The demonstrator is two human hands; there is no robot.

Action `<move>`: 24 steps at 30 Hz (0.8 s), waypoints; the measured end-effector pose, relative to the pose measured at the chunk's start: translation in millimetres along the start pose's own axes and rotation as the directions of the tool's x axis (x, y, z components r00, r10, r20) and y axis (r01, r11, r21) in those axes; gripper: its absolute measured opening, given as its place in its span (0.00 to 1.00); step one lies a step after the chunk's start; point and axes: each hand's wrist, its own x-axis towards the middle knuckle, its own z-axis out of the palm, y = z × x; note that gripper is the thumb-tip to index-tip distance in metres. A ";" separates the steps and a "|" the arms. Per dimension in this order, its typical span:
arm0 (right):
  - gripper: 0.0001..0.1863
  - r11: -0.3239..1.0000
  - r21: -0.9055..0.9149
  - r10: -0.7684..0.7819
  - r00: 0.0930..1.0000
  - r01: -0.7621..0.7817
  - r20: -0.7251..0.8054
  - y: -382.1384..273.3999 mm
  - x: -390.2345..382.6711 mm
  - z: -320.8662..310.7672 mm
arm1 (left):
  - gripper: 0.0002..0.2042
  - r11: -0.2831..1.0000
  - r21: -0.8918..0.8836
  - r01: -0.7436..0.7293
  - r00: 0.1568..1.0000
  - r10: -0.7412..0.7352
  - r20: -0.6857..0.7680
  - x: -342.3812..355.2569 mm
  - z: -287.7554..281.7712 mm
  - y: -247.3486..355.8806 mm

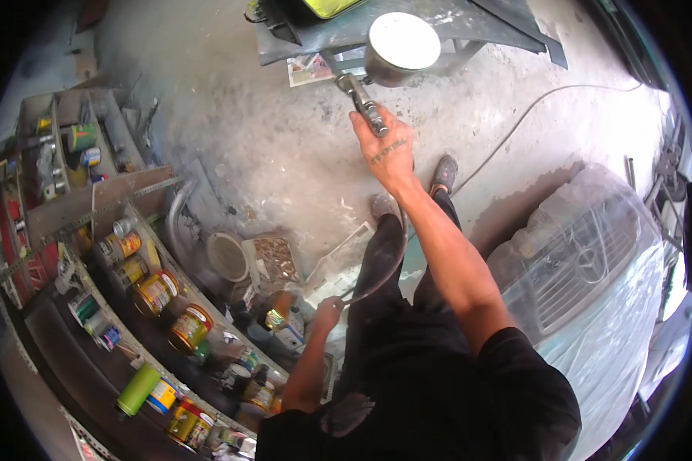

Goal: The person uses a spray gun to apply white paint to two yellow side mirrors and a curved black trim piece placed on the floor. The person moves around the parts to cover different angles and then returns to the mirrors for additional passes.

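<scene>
My right hand is stretched out ahead with its fingers closed round the handle of a metal spray gun. A round cup with a white top sits at the gun's front end. From the gun a thin air hose runs down past my forearm and bends left across my leg. My left hand, low beside the shelves, is closed round the hose. Beyond the cup stands a low table bearing a dark panel and a bright green piece.
Shelves full of paint cans and a green spray can line my left. A bucket and a tray of debris stand near my feet. A car front under plastic sheeting is at my right. Another hose crosses the floor.
</scene>
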 end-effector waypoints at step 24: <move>0.27 0.962 0.230 0.107 0.978 -0.147 0.179 64.0 37.5 -98.0 | 0.12 0.926 0.375 -0.046 0.986 -0.019 0.168 24.2 -41.2 94.9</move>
